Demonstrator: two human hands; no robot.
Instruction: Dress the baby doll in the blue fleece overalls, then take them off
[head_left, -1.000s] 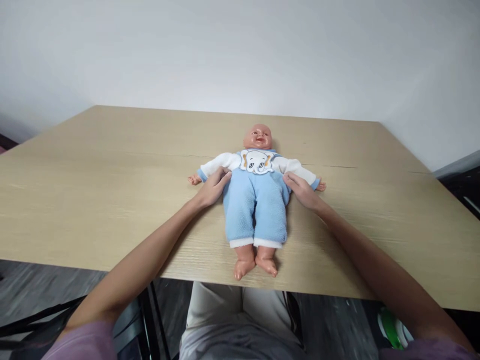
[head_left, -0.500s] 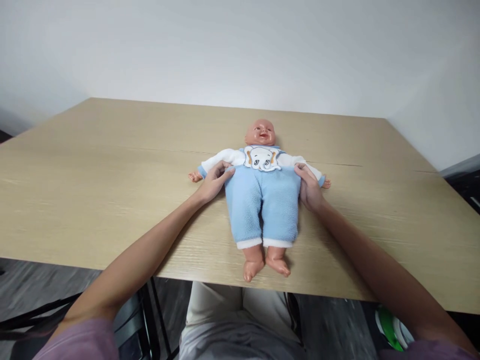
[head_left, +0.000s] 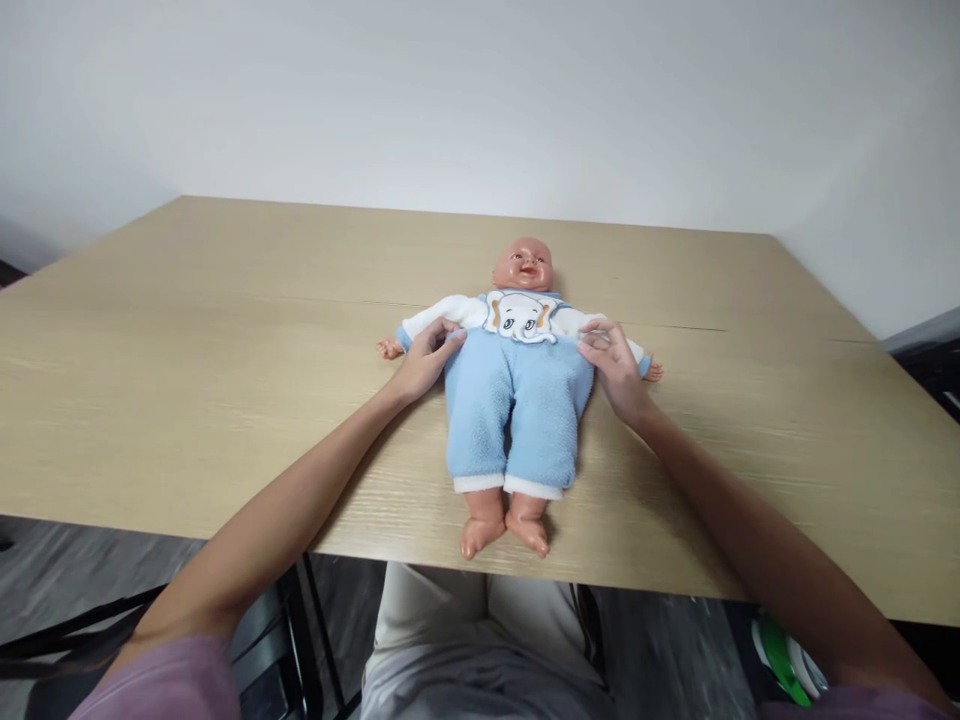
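A baby doll [head_left: 523, 265] lies on its back on the table, head away from me and bare feet toward me. It wears a white top with an elephant-face patch [head_left: 519, 318] on the chest and fuzzy light blue pants [head_left: 480, 410] with white cuffs. My left hand [head_left: 429, 358] is closed at the left side of the waistband, thumb on top of the cloth. At the waistband's right side, my right hand [head_left: 613, 370] has bent fingers and thumb on the edge; its exact hold is partly hidden.
The light wooden table [head_left: 225, 400] reaches back to a pale wall [head_left: 480, 100]. A thin seam crosses its top. Below the near edge are a black-framed chair [head_left: 292, 640] on the left and a green and white round object [head_left: 784, 660] on the right.
The doll's legs and pants have shifted left, while the head stays nearly in place. My right hand has moved slightly left and its fingers are bent differently. The left hand has barely moved.
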